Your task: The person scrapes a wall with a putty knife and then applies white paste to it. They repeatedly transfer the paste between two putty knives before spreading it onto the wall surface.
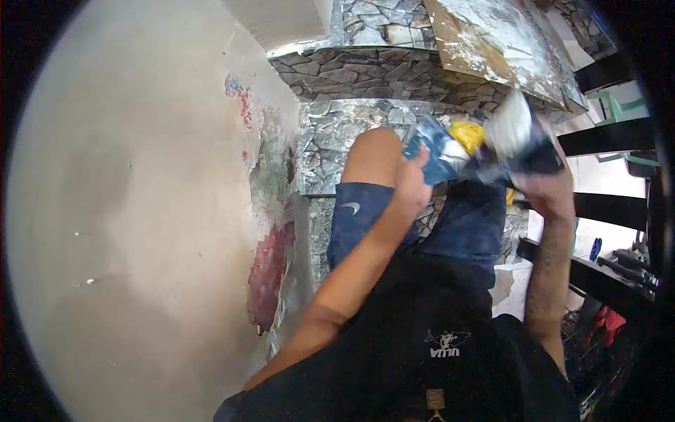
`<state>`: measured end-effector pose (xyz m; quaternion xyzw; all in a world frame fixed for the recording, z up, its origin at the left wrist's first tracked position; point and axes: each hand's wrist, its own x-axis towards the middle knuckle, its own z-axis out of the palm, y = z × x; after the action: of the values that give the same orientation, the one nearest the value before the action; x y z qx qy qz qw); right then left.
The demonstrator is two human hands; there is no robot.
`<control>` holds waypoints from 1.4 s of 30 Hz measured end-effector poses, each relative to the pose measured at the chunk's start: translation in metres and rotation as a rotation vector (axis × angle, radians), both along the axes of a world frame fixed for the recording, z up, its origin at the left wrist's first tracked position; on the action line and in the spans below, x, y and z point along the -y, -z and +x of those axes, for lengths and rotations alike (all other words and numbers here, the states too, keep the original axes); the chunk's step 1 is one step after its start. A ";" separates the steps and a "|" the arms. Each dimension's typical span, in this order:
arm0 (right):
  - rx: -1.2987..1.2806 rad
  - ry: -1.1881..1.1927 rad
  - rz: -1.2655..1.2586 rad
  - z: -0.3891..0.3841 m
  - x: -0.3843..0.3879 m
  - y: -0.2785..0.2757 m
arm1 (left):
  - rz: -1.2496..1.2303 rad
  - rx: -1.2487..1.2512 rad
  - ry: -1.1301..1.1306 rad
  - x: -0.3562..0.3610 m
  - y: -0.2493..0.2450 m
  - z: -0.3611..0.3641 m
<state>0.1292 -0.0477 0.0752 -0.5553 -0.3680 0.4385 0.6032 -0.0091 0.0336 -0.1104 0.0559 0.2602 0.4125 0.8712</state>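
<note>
My left hand (pixel 413 181) is closed on a blue, plastic-looking item (pixel 434 149) with white on it, held above my knees. To its right, my right hand (pixel 545 190) is around a dark object (pixel 538 160), smeared by motion. A blurred white mass (pixel 510 126) sits above that object, and I cannot make out whether they are one piece. Between and just beyond the hands lies a yellow item (pixel 467 135), partly hidden.
A wall (pixel 140 211) with peeling paint and a red patch (pixel 268 278) runs along the left. Stone-patterned steps (pixel 327 141) rise ahead, with a white-smeared board (pixel 492 42) on top. Dark railing bars (pixel 608 211) stand at the right, a green chair (pixel 619 109) beyond.
</note>
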 end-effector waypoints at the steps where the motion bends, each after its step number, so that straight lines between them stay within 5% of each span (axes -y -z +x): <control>1: -0.119 0.044 -0.008 -0.022 -0.021 0.006 | -0.026 0.032 0.036 0.010 -0.007 0.005; 2: -0.084 0.000 -0.115 -0.033 -0.045 0.023 | -0.101 0.148 0.129 0.017 0.059 0.023; 3: -0.045 -0.051 -0.219 -0.044 -0.068 0.040 | 0.557 -0.422 0.079 0.028 0.043 0.017; 5: -0.460 -0.010 -0.191 -0.090 -0.118 0.073 | 0.701 -0.285 0.059 0.044 0.054 0.026; 8: -0.743 -0.093 -0.239 -0.139 -0.187 0.159 | 0.344 -0.705 0.561 0.027 0.110 0.027; 10: -0.438 -0.190 -0.132 -0.166 -0.213 0.245 | 0.354 -0.614 0.453 0.022 0.065 0.027; 11: -0.367 -0.214 -0.134 -0.178 -0.226 0.281 | -0.007 -0.206 0.206 0.024 0.043 0.030; 13: -0.548 -0.176 -0.403 -0.196 -0.240 0.310 | -0.009 -0.207 0.161 0.028 0.047 0.037; 16: -0.558 -0.154 -0.452 -0.220 -0.238 0.300 | -0.171 -0.015 0.062 0.029 0.046 0.045; 18: -0.225 -0.343 -0.103 -0.244 -0.239 0.385 | -0.147 -0.006 0.068 0.029 0.044 0.045; 20: -0.211 -0.299 -0.178 -0.260 -0.236 0.400 | -0.083 0.011 0.109 0.030 0.050 0.043; 22: -0.499 0.000 -0.691 -0.271 -0.227 0.333 | 0.014 -0.068 0.143 0.031 0.046 0.042; 26: -0.428 -0.162 -0.685 -0.268 -0.217 0.297 | 0.045 -0.108 0.096 0.036 0.054 0.051; 27: -0.415 -0.207 -0.679 -0.264 -0.215 0.286 | -0.068 0.049 0.100 0.030 0.043 0.045; 30: -0.366 -0.311 -0.603 -0.226 -0.197 0.196 | 0.052 -0.307 0.076 0.027 0.044 0.045; 31: -0.347 -0.326 -0.572 -0.208 -0.185 0.156 | -0.055 -0.239 0.090 0.024 0.048 0.041; 33: -0.248 -0.311 -0.475 -0.166 -0.157 0.079 | 0.304 -0.836 0.014 0.018 0.060 0.036; 36: 0.101 -0.206 -0.108 -0.085 -0.092 -0.007 | 0.103 -0.550 -0.010 0.004 0.017 0.012; 39: 0.029 0.173 0.100 -0.019 -0.002 -0.044 | -0.061 -0.319 0.064 -0.007 -0.027 -0.002; 42: 0.457 0.339 -0.062 0.021 0.053 -0.018 | 0.243 -0.130 0.108 -0.005 -0.046 -0.010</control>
<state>0.1500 -0.1008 0.0934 -0.7117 -0.3825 0.2058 0.5521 -0.0186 0.0388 -0.0642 0.2014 0.2610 0.3889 0.8603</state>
